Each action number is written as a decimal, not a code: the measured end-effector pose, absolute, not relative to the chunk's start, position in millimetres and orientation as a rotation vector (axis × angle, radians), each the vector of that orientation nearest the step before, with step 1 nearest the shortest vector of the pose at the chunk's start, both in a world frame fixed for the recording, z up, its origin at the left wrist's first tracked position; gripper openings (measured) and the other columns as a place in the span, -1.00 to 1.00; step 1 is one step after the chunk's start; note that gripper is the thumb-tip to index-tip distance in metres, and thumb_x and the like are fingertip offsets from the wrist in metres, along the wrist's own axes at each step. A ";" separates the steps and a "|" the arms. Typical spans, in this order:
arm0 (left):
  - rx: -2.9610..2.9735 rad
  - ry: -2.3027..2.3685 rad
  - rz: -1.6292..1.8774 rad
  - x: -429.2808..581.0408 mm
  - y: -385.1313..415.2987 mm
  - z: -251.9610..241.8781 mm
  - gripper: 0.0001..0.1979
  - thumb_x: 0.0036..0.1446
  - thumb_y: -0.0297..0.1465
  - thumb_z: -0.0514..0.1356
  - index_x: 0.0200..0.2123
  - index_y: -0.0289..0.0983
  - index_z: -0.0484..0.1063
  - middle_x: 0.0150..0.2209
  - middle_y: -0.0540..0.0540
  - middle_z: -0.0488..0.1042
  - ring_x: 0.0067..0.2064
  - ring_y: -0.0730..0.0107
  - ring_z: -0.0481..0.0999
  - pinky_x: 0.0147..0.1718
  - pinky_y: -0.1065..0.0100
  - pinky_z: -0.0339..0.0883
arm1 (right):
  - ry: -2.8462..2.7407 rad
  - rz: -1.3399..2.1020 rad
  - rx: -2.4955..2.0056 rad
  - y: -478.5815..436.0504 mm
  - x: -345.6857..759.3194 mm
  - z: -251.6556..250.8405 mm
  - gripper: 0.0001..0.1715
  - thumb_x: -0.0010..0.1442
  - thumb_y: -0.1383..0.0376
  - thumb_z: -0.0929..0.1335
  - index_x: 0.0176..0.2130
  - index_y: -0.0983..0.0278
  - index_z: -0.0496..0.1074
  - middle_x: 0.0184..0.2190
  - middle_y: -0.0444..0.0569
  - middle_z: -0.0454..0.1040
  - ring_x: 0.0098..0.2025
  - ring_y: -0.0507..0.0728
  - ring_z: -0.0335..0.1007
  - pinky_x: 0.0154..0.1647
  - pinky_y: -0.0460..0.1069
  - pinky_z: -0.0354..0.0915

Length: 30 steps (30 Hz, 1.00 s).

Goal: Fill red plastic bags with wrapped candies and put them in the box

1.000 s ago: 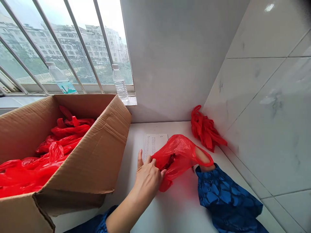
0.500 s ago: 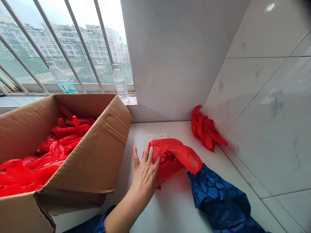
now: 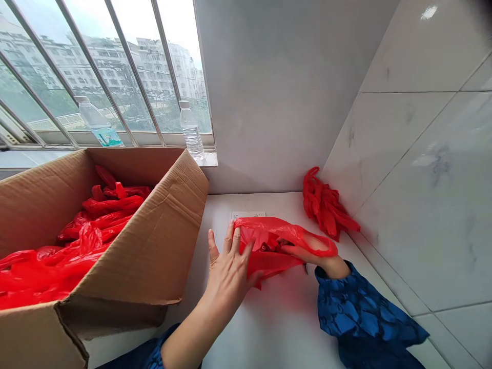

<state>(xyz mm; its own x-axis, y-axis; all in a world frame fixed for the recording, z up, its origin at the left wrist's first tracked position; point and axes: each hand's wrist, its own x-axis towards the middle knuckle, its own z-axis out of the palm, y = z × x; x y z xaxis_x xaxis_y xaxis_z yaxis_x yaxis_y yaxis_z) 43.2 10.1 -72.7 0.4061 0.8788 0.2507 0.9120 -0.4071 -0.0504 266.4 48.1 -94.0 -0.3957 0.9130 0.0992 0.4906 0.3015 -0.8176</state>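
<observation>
A red plastic bag (image 3: 269, 241) lies on the white counter (image 3: 277, 323) over a printed sheet of paper (image 3: 248, 215). My left hand (image 3: 228, 269) presses flat on the bag's left side, fingers spread. My right hand (image 3: 313, 253), in a blue patterned sleeve, reaches into the bag's mouth with one handle loop draped over it; its fingers are partly hidden under the plastic.
A large open cardboard box (image 3: 146, 246) full of red bags (image 3: 77, 241) stands at the left. A bunch of folded red bags (image 3: 326, 207) leans in the corner by the tiled wall. Two water bottles (image 3: 191, 130) stand on the window sill.
The bag has been lowered and flattened onto the paper. My left hand slid forward and spread on it. My right hand, covered by the bag half a second ago, shows again inside the mouth.
</observation>
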 end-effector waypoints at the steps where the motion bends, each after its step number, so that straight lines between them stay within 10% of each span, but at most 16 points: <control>1: -2.488 -1.593 -0.293 43.6 10.4 -72.4 -0.42 0.13 -0.14 0.34 0.19 -0.22 0.44 0.35 -0.52 0.22 0.45 -0.24 0.05 0.30 -0.46 -0.42 | -2.008 1.045 -1.217 52.4 278.7 -95.1 -0.69 0.38 0.15 0.37 0.05 0.21 0.49 0.05 0.06 0.52 0.07 0.22 0.47 0.14 0.21 0.38; 12: -2.645 -1.551 -0.715 42.9 10.8 -48.9 -0.76 0.31 -0.19 0.21 -0.05 -0.17 0.48 -0.17 -0.07 0.63 0.20 -0.01 0.47 0.33 -0.42 -0.30 | -1.673 1.790 -0.717 64.9 255.1 -89.9 -0.54 0.22 0.00 0.47 -0.01 0.21 0.45 -0.20 -0.10 0.52 -0.23 0.05 0.47 -0.15 -0.03 0.39; 30: -2.712 -1.495 -0.974 35.7 12.8 -42.1 -0.80 0.40 -0.33 0.10 0.03 -0.12 0.42 -0.23 0.06 0.61 -0.15 0.35 0.59 0.34 -0.12 -0.07 | -1.784 1.433 -0.858 41.9 247.7 -57.2 -0.65 0.31 0.20 0.37 0.07 0.19 0.48 -0.31 -0.11 0.48 -0.31 0.06 0.45 -0.26 -0.03 0.41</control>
<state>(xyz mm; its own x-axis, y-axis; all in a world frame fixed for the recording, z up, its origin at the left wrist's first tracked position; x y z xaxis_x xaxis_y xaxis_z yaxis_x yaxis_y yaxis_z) 35.7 12.8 -42.1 0.3976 0.7986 0.4519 0.7357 -0.5718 0.3630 247.7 41.9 -57.2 -0.5483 0.8295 0.1060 0.0755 0.1753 -0.9816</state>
